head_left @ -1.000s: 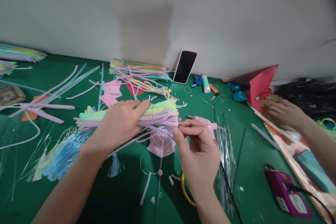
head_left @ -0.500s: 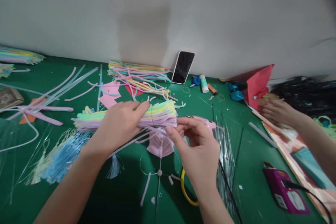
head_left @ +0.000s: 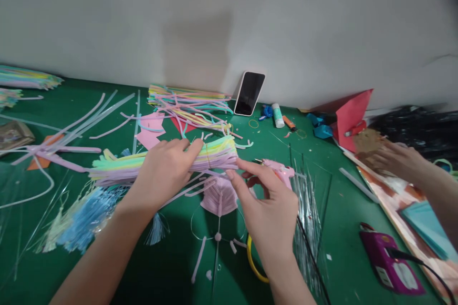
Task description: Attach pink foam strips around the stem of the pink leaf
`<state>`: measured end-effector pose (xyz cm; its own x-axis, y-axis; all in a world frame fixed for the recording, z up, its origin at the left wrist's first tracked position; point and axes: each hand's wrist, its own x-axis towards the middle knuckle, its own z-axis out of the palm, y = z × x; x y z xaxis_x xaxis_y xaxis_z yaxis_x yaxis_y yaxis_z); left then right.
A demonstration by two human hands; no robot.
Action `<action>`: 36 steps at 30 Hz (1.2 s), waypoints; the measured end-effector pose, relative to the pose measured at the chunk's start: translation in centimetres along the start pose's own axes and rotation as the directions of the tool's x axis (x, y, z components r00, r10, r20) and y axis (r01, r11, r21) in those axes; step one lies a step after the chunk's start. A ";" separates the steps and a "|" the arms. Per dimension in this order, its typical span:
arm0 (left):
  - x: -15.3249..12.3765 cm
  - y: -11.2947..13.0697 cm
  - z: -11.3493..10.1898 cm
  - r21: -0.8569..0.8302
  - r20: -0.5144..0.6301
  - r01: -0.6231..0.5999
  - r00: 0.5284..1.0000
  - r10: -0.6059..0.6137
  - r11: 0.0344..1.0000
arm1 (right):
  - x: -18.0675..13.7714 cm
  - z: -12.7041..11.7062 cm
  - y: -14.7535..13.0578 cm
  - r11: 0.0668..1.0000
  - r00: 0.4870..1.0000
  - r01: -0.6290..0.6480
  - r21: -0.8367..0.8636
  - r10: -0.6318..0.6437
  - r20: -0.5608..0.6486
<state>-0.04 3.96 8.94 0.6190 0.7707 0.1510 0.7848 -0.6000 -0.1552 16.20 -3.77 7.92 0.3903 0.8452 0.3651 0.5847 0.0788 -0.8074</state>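
My left hand point(head_left: 164, 171) is wrapped over a thick bundle of pastel pipe cleaners point(head_left: 218, 150), banded near its right end. At that end, thumb and forefinger of my right hand point(head_left: 270, 200) pinch the tip of a purple pipe cleaner point(head_left: 231, 164). Below the bundle lies a purple leaf-shaped piece point(head_left: 220, 195) of pipe cleaners on a thin stem, with a clear loop at each side. Behind my right hand is a pink glue gun point(head_left: 281, 170), partly hidden. A yellow scissors handle point(head_left: 253, 262) shows beside my right wrist.
Blue tassels point(head_left: 89, 219) lie left, and loose pipe cleaners point(head_left: 189, 102) lie at the back. A phone point(head_left: 249, 93) leans on the wall near a glue stick point(head_left: 277, 115). Silvery strips point(head_left: 307, 219) and a purple device point(head_left: 390, 262) lie right, below another person's hand point(head_left: 400, 159).
The bundle has shifted slightly left in my left hand's grip. My right fingers stay at its end, a little further left. The other person's hand has moved slightly and its fingers look straighter.
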 end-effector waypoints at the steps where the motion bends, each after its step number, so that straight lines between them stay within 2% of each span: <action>1: 0.0 0.0 0.0 0.003 0.004 -0.002 1.000 0.002 1.000 | 0.2 -0.1 0.0 0.998 0.998 -0.052 0.037 0.051 0.032; 4: -0.2 -0.1 -0.1 0.005 0.007 -0.008 1.000 0.007 1.000 | 0.8 -0.3 0.2 0.979 0.982 -0.163 0.123 0.149 0.115; 6: -0.3 -0.1 -0.1 -0.002 0.009 -0.012 1.000 0.012 1.000 | 1.2 -0.5 0.5 0.977 0.980 -0.158 0.145 0.137 0.146; 9: -0.3 0.0 -0.2 -0.016 0.018 -0.014 1.000 0.014 1.000 | 1.7 -0.9 0.8 0.994 0.988 -0.021 0.108 0.003 0.157; 12: -0.2 0.0 -0.3 -0.026 0.037 -0.011 0.999 0.012 1.000 | 2.2 -1.3 0.9 0.987 0.968 0.141 0.072 -0.153 0.199; 16: -0.2 -0.1 -0.1 -0.049 0.056 -0.012 0.998 0.015 0.999 | 2.8 -1.8 0.7 0.974 0.944 0.206 0.093 -0.223 0.242; 22: -0.4 -0.2 0.1 -0.061 0.065 -0.023 0.998 0.026 0.998 | 3.2 -2.0 0.7 0.992 0.951 0.074 0.100 -0.100 0.292; 30: -0.5 -0.1 -0.2 -0.100 0.082 -0.015 0.996 0.023 0.995 | 3.5 -2.3 1.6 0.981 0.963 0.022 0.193 -0.073 0.259; 36: -0.7 0.0 -0.6 -0.123 0.150 -0.008 0.988 0.026 0.992 | 3.6 -2.7 1.7 0.972 0.963 -0.027 0.233 -0.037 0.266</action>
<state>-0.42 3.30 9.43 0.6281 0.7781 -0.0009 0.7776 -0.6277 -0.0352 20.53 -2.02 9.07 0.1651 0.9518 0.2584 0.3918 0.1772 -0.9028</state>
